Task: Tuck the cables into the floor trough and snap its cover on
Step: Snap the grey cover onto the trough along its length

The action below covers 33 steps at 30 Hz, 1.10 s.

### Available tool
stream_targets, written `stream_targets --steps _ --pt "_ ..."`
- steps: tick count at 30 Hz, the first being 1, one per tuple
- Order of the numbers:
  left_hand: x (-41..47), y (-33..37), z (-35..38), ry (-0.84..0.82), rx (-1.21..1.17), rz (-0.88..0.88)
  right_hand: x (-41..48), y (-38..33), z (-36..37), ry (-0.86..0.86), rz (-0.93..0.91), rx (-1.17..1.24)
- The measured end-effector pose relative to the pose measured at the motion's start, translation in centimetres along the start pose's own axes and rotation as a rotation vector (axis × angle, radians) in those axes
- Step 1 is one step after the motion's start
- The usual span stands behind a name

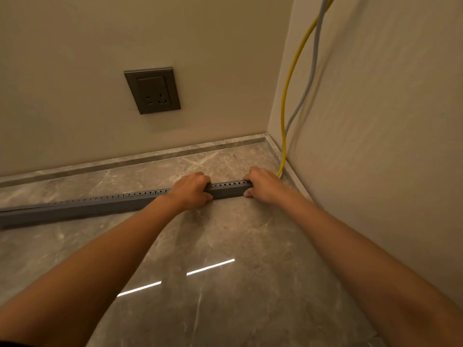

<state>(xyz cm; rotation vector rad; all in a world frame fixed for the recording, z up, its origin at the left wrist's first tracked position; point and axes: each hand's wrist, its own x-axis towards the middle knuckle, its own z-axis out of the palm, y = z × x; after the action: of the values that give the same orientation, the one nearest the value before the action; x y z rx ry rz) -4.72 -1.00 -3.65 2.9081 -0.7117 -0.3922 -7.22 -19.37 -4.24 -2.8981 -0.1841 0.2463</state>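
Grey slotted trough (100, 205) lies flat on the floor (225, 246). It runs from the pic's L edge across to just short of the R wall (375, 121), w/ a row of small slots along its far top edge. Can't tell if a cover is on it or if any cable sits inside.

Both hands are on the trough's R end section, apart, w/ a short bare stretch of trough between them. L hand (191, 190) grips it: fingers curled over the top to the far side, thumb on the near face. R hand (263, 184) holds the very end the same way, fingers hooked over the top and thumb low at the near bottom edge. Both forearms reach in from the near side of the trough.

Just beyond the trough's R end, behind the R hand, a yellow cable (288, 83) and a grey cable (312, 68) drop down the wall corner to floor level. The two cross each other higher up. Their lower ends are hidden by the R hand, so can't tell if they enter the trough.

On the far side of the trough, a stone skirting (125, 160) lines the back wall (75, 58). A dark grey socket (152, 90) is set in that wall above the trough's mid part. On the near side, bright light streaks reflect off the polished floor.
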Motion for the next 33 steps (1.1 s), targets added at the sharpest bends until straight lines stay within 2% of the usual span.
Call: stream_targets --steps 8,20,27,33 --pt "-1.6 -4.3 -0.7 -0.013 0.004 -0.065 1.6 -5.7 1.2 -0.049 -0.047 0.150" --pt "-1.3 -4.1 0.1 0.063 0.077 -0.009 1.9 -6.9 1.6 0.038 -0.027 0.095" --pt "-2.1 -6.1 -0.4 0.008 -0.010 0.001 2.2 -7.9 1.7 0.007 0.009 0.017" --pt "-4.4 -10.4 -1.2 -0.046 0.036 -0.084 3.0 -11.3 2.8 0.000 -0.043 0.044"
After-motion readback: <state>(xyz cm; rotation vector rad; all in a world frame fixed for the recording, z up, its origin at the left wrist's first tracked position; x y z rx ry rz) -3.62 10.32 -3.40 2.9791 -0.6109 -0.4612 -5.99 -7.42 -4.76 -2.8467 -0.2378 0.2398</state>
